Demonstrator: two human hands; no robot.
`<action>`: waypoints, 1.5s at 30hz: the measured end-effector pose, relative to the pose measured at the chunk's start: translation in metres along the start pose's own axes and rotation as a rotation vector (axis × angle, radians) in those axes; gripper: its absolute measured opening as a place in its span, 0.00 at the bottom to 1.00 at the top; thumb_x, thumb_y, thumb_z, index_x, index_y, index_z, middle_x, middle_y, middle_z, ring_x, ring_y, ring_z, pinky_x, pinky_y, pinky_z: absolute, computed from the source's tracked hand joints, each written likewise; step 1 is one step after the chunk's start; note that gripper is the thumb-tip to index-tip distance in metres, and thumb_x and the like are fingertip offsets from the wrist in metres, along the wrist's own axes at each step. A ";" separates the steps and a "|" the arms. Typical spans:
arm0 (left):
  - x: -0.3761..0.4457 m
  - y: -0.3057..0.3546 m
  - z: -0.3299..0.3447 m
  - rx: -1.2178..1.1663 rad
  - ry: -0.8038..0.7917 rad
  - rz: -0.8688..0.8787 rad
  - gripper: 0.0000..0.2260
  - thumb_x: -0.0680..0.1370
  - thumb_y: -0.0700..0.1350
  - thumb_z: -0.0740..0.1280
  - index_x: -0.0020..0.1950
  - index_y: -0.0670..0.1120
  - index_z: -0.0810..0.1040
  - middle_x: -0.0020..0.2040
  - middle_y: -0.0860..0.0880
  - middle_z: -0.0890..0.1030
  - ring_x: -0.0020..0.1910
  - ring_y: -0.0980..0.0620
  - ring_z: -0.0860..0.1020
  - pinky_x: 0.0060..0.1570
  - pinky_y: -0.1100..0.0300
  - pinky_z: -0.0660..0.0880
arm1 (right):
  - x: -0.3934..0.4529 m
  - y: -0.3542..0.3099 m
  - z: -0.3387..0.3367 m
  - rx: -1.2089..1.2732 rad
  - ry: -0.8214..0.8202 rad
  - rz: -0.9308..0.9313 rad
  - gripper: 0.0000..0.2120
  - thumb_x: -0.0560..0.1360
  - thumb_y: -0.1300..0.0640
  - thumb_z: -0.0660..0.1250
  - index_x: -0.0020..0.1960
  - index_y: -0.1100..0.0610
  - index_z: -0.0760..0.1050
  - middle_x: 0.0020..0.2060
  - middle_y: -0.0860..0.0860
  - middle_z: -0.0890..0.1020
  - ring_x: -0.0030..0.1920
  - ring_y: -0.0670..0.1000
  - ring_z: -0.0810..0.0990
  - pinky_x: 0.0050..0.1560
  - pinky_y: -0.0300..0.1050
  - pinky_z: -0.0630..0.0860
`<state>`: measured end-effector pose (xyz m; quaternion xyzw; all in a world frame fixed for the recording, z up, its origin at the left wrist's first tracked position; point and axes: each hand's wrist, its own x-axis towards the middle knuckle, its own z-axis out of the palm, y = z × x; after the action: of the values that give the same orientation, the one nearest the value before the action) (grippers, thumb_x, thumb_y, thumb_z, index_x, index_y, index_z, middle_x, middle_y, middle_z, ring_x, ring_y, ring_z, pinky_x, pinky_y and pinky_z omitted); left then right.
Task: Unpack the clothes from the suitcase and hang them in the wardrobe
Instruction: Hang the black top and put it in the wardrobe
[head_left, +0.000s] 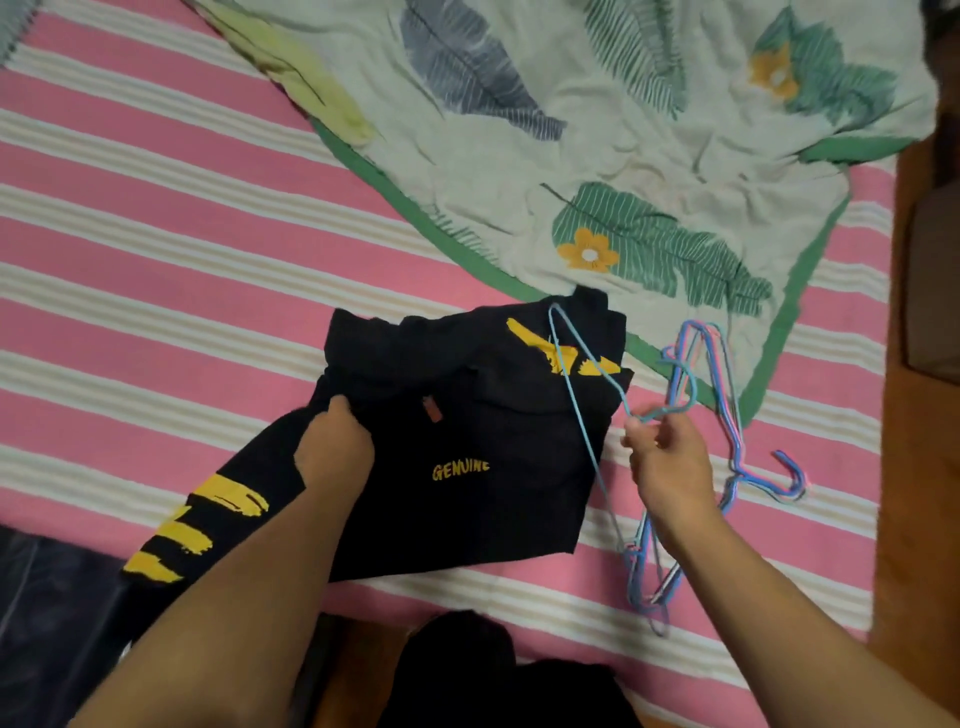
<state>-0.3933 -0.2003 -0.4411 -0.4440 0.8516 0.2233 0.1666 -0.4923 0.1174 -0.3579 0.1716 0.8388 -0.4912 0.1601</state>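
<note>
A black garment (467, 415) with yellow print and the word GENUINE lies on the pink striped bed. My left hand (335, 441) grips a fold of its fabric at the left side. My right hand (662, 462) pinches a light blue wire hanger (576, 374) near its hook. The hanger's frame lies across the garment's right part, and its far corner reaches the garment's top edge. One sleeve with yellow stripes (197, 535) stretches toward the lower left.
A pile of blue and pink wire hangers (727, 431) lies on the bed to the right of the garment. A leaf-patterned blanket (649, 145) covers the far part of the bed. Dark cloth (493, 670) sits at the bed's near edge, and a dark object (47, 613) lies at lower left.
</note>
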 end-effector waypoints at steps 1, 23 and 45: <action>-0.008 -0.001 -0.011 -0.144 0.033 -0.022 0.03 0.80 0.39 0.58 0.51 0.45 0.71 0.42 0.47 0.75 0.45 0.41 0.75 0.42 0.50 0.70 | -0.007 -0.005 -0.006 -0.039 0.022 -0.044 0.06 0.79 0.59 0.66 0.46 0.49 0.76 0.39 0.53 0.80 0.40 0.56 0.79 0.43 0.50 0.75; -0.262 0.036 -0.131 -0.725 0.278 -0.095 0.11 0.83 0.42 0.62 0.55 0.51 0.85 0.52 0.45 0.84 0.53 0.40 0.81 0.49 0.55 0.75 | -0.160 -0.156 -0.141 -0.531 -0.214 -1.070 0.06 0.77 0.51 0.60 0.44 0.50 0.74 0.38 0.46 0.78 0.44 0.54 0.76 0.47 0.50 0.67; -0.445 0.168 -0.393 0.026 0.934 0.907 0.08 0.81 0.53 0.66 0.52 0.56 0.85 0.44 0.53 0.78 0.48 0.48 0.75 0.44 0.50 0.73 | -0.240 -0.322 -0.205 0.192 -0.395 -1.170 0.04 0.78 0.63 0.68 0.48 0.56 0.81 0.38 0.48 0.84 0.39 0.43 0.81 0.46 0.42 0.76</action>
<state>-0.3215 -0.0202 0.1445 -0.0888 0.9400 0.0448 -0.3265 -0.4428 0.1185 0.0898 -0.3966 0.7007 -0.5931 0.0004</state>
